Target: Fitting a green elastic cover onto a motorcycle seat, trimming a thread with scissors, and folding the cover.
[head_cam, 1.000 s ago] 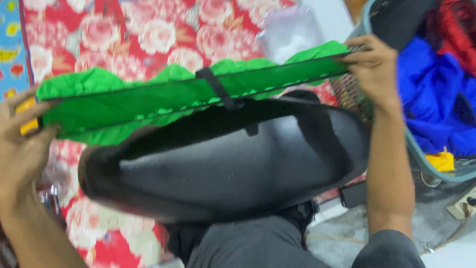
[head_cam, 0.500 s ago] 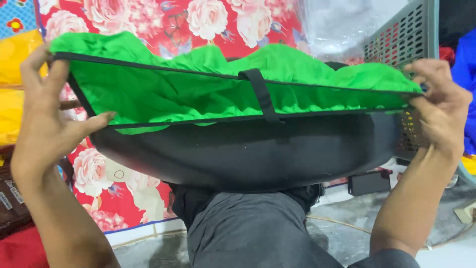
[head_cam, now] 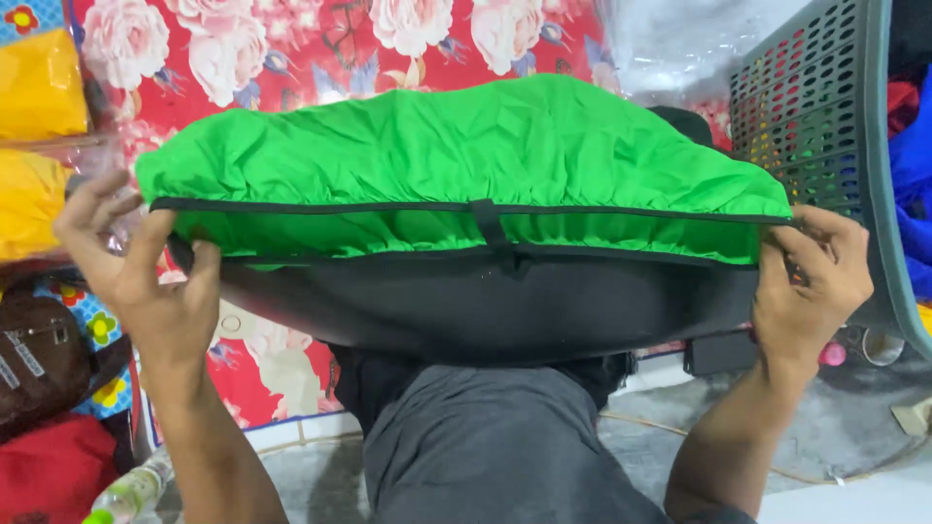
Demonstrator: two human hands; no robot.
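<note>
Left hand and right hand grip the crinkled green fabric cover over the black padded seat; its elastic hem, apparently taut, could snap off.

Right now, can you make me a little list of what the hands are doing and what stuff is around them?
left hand: grips the left end of the green cover
right hand: grips its right end
green cover: stretched wide over the black seat, black trim along its edge
black seat: rests on the person's lap
behind: red flowered cloth
right side: grey plastic basket
left side: yellow packets, brown bag
</note>
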